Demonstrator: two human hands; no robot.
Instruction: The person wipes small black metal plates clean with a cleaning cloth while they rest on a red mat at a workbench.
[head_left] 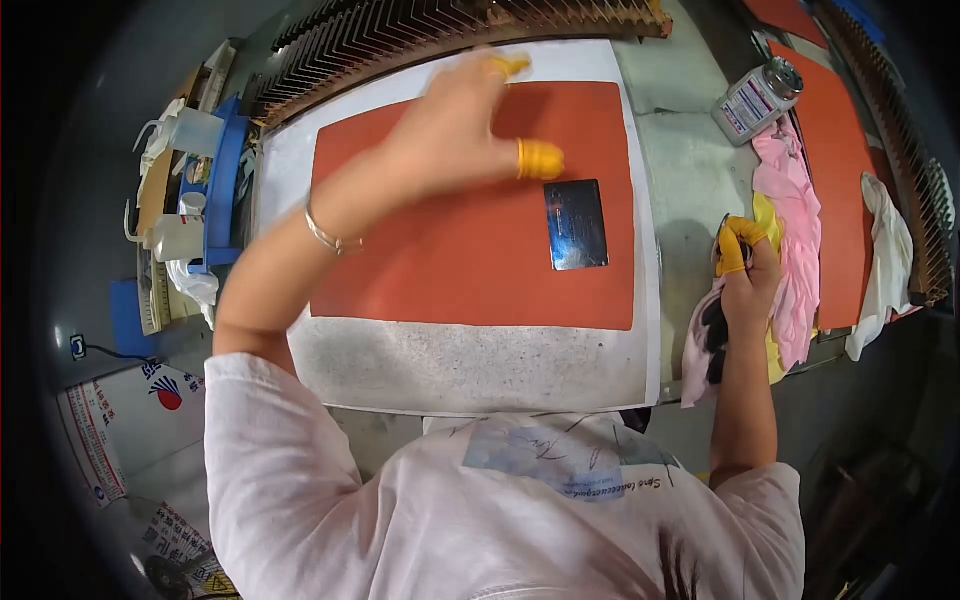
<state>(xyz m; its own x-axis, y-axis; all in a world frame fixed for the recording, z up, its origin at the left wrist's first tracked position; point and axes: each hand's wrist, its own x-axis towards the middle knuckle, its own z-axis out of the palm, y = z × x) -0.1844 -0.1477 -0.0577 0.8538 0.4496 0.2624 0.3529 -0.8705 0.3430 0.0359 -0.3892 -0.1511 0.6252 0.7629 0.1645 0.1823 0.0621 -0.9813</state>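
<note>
My left hand (455, 130), smeared by motion, hovers over the red-orange sheet (430, 270). Its thumb and fingers are spread, with yellow finger cots and nothing visible between them. A dark glossy rectangular panel (577, 225) lies on the sheet, just right of and nearer than that hand. At the right, my right hand (750, 268), also in yellow finger cots, is curled around something small and dark with a shiny rim, mostly hidden by the fingers. Beneath it is a pink cloth (697, 350) with black stains.
Along the far edge runs a slotted rack (440, 50), and another rack (915, 200) stands far right. A grey bottle (757, 102) is beside crumpled pink cloth (795, 220). A white cloth (880, 260) hangs farther right. Squeeze bottles (178, 238) sit by a blue tray (222, 195) at left.
</note>
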